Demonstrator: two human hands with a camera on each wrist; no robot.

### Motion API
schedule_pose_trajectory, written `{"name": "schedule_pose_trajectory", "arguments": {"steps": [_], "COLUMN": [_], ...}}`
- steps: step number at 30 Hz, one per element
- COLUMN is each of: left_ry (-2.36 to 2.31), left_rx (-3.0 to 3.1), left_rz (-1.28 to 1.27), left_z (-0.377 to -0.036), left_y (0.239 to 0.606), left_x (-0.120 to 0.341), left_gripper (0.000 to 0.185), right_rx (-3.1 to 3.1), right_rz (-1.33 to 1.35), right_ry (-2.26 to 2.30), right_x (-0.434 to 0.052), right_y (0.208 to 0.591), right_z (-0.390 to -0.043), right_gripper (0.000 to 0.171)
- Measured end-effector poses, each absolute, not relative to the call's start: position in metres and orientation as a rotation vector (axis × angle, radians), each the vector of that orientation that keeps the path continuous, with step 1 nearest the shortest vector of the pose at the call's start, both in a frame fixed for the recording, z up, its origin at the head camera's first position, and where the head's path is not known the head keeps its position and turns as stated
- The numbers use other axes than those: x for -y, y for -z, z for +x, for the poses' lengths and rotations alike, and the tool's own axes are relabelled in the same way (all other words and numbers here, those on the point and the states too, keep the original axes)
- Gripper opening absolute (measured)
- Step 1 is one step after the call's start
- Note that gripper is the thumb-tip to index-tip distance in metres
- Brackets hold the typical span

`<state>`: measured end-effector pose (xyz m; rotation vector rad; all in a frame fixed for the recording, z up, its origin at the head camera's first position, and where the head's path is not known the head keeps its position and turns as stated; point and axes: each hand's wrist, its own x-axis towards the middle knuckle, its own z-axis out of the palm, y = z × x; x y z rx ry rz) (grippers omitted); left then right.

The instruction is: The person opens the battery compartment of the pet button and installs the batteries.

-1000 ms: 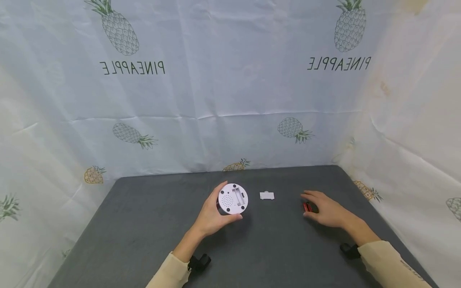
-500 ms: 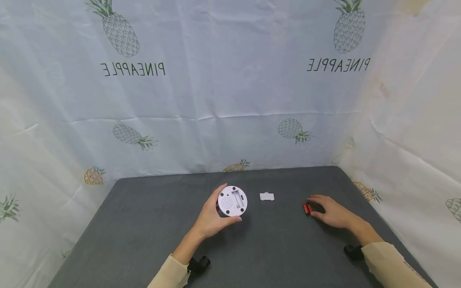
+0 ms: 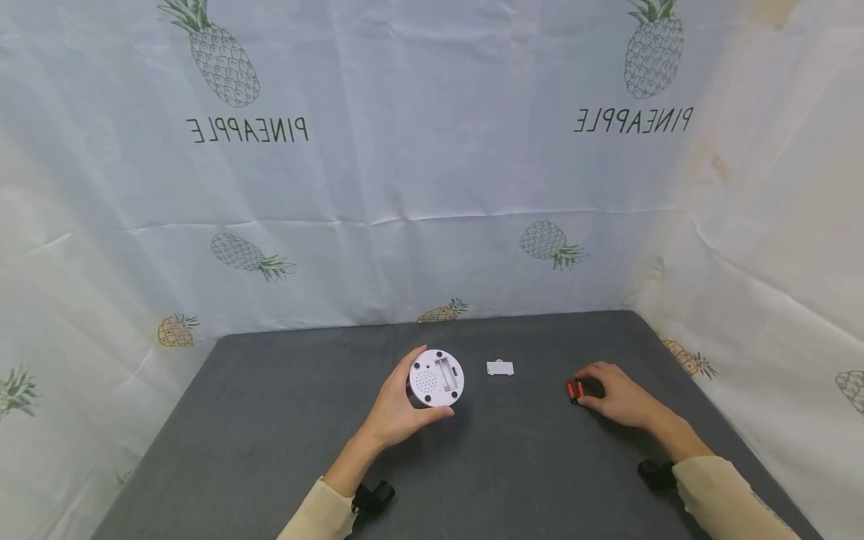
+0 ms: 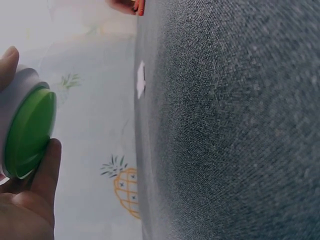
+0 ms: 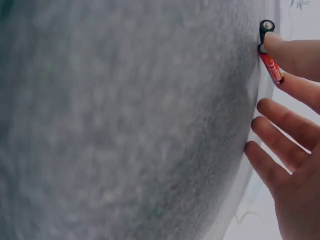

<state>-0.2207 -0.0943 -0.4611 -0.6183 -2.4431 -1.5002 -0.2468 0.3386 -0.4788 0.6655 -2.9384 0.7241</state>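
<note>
My left hand (image 3: 397,409) grips a round white device (image 3: 436,377) held bottom up, so its speaker holes and open battery bay face the head camera. In the left wrist view its other face is a green disc (image 4: 27,132) between my thumb and fingers. A small white battery cover (image 3: 500,367) lies on the dark grey table (image 3: 270,420) just right of the device. Farther right, my right hand (image 3: 617,397) curls over red batteries (image 3: 574,390). In the right wrist view two fingertips pinch one red battery (image 5: 271,65) while the other fingers (image 5: 280,125) stay spread.
White cloth printed with pineapples walls the table at the back and on both sides. The cover (image 4: 141,80) also shows small in the left wrist view. Black wrist straps (image 3: 373,495) sit on both forearms near the table's front.
My right hand slid right off the batteries, then its fingertips curled back onto them and pinched one. The left hand and device have barely moved.
</note>
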Motion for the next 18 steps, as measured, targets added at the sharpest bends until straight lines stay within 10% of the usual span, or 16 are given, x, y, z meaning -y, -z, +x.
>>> {"name": "schedule_pose_trajectory", "arguments": {"steps": [18], "left_ry": [1.486], "left_rx": [2.457], "left_rz": [-0.628], "left_z": [-0.221], "left_y": [0.461], "left_x": [0.094], "left_gripper": [0.106], "right_rx": [2.903], "right_rz": [0.553], "right_ry": [-1.144], "right_x": [-0.32], "right_y": [0.468], "right_z": [-0.239], "right_gripper": [0.024]}}
